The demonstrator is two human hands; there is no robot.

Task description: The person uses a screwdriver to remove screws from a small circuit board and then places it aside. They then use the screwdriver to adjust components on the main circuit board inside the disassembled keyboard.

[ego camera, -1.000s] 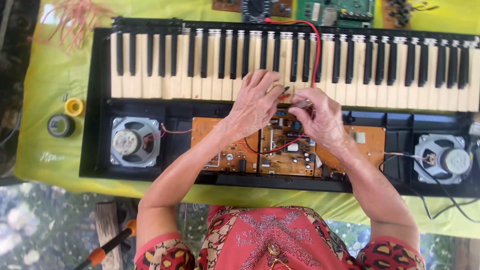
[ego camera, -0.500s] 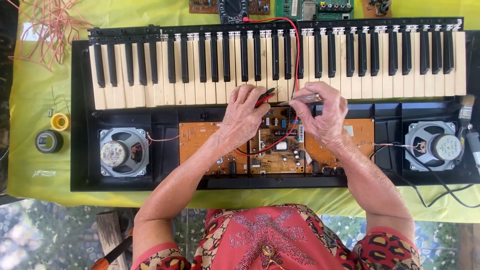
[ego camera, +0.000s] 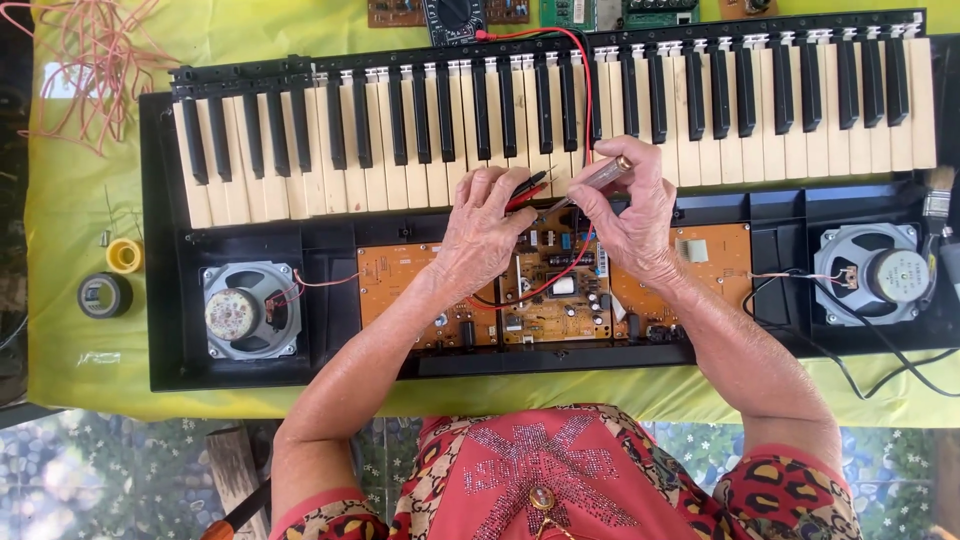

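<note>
An opened electronic keyboard point(ego camera: 300, 130) lies on a yellow-green cloth, its orange circuit boards point(ego camera: 400, 285) exposed below the keys. My left hand point(ego camera: 485, 225) holds a red and a black multimeter probe point(ego camera: 527, 187) together, tips over the central board. My right hand point(ego camera: 625, 210) grips a slim clear-handled screwdriver point(ego camera: 598, 180), its tip angled down-left toward the same spot. A red wire point(ego camera: 583, 75) runs up over the keys to a multimeter point(ego camera: 455, 18) at the top edge.
Round speakers sit at the left point(ego camera: 240, 312) and right point(ego camera: 885, 275) of the case. A yellow tape roll point(ego camera: 124, 256) and a black roll point(ego camera: 103, 296) lie left of it. Tangled pink wire point(ego camera: 95, 60) at top left; a brush point(ego camera: 938, 195) at right.
The view has shifted, so the keyboard sits lower and further right in frame. Both hands stay over the central board, with the screwdriver and probes more clearly shown now.
</note>
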